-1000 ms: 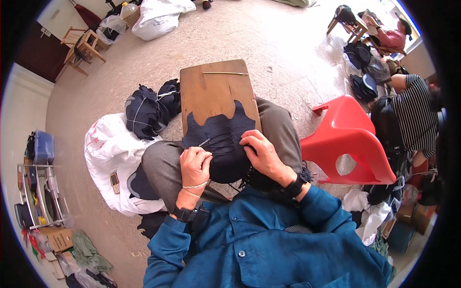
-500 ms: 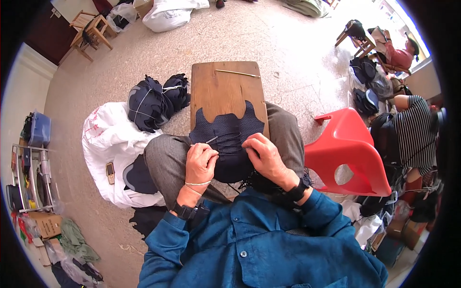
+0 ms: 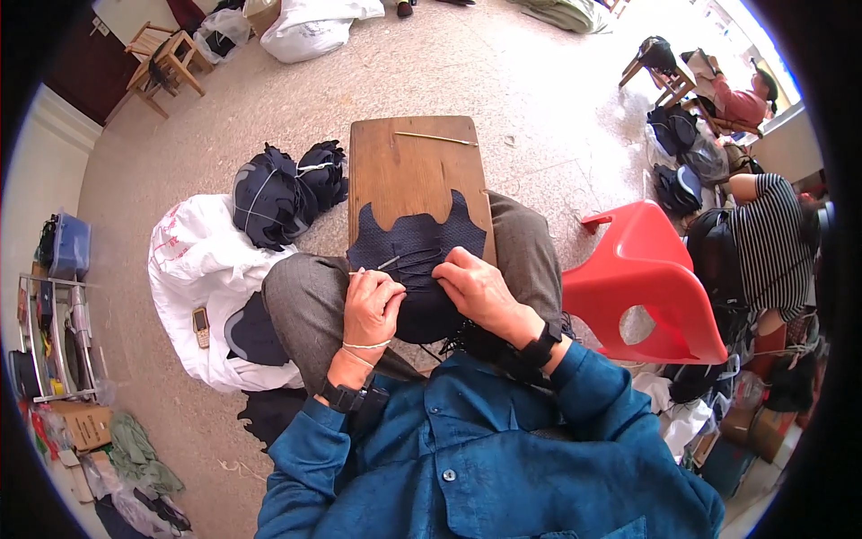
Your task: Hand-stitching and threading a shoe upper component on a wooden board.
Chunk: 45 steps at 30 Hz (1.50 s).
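A dark blue knitted shoe upper (image 3: pixel 413 235) lies over the near end of a wooden stool (image 3: pixel 417 180), between my knees. Dark laces (image 3: pixel 420 262) cross its middle in several rows. My left hand (image 3: pixel 371 304) is closed on its left side, fingertips pinched at the laces; a thin pale stick end shows by its fingers. Just beyond them a short grey tip (image 3: pixel 389 263) pokes out over the laces. My right hand (image 3: pixel 480 289) pinches at the right ends of the laces; its fingertips partly hide what they hold. A thin metal rod (image 3: pixel 436 138) rests on the stool's far end.
Tied bundles of dark uppers (image 3: pixel 285 191) and a white sack (image 3: pixel 193 269) with a phone (image 3: pixel 200 326) lie left. A red plastic chair (image 3: pixel 642 269) stands close on the right. Beyond it sit a person in a striped top (image 3: pixel 774 247) and another in pink (image 3: pixel 741 103).
My right hand has moved slightly left over the laces, nearer my left hand. The left hand stays in place on the upper. The whole view has shifted a little.
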{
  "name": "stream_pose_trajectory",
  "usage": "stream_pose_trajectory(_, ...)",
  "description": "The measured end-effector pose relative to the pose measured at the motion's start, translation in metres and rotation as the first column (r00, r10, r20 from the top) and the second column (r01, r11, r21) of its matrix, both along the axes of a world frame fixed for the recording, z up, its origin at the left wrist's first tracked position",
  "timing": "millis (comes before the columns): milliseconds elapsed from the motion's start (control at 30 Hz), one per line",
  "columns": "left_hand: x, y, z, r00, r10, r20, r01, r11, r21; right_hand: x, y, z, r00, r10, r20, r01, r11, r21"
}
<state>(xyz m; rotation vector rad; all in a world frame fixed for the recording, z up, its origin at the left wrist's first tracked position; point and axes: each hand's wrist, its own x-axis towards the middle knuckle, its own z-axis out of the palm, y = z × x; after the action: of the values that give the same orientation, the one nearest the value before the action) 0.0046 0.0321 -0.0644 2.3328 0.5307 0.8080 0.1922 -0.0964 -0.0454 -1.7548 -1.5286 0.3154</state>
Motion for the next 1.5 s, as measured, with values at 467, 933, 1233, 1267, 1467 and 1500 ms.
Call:
stream_pose_trajectory(467,0.006,-0.006,0.008,0.999,0.047,-0.022,-0.049,0.992,-0.114,0.017,0.003,0.004,0.989,0.121,0.08,-0.114,0.99,-0.083)
stream_pose_trajectory(933,0.014,0.003,0.014,0.996,0.085,0.011,-0.083,0.985,-0.152,0.016,-0.003,-0.002,0.997,0.04,-0.059,-0.038,0.998,0.043)
stream_pose_trajectory(1233,0.037,0.016,0.025,0.977,-0.023,-0.214,0.093,0.942,0.323,0.01,-0.005,-0.008,0.996,-0.062,-0.057,0.065,0.996,0.057)
stream_pose_trajectory(1267,0.037,0.017,0.023,0.972,-0.036,-0.231,0.115,0.934,0.339,0.01,-0.005,-0.009,0.996,-0.061,-0.069,0.066,0.996,0.061)
stream_pose_trajectory(1467,0.02,0.039,0.007,0.99,-0.129,-0.053,0.133,0.988,0.077,0.011,-0.006,-0.007,0.996,-0.066,-0.065,0.07,0.996,0.054)
stream_pose_trajectory(1500,0.02,0.038,0.008,0.99,-0.128,-0.053,0.132,0.988,0.077,0.011,-0.005,-0.007,0.996,-0.058,-0.061,0.06,0.997,0.044)
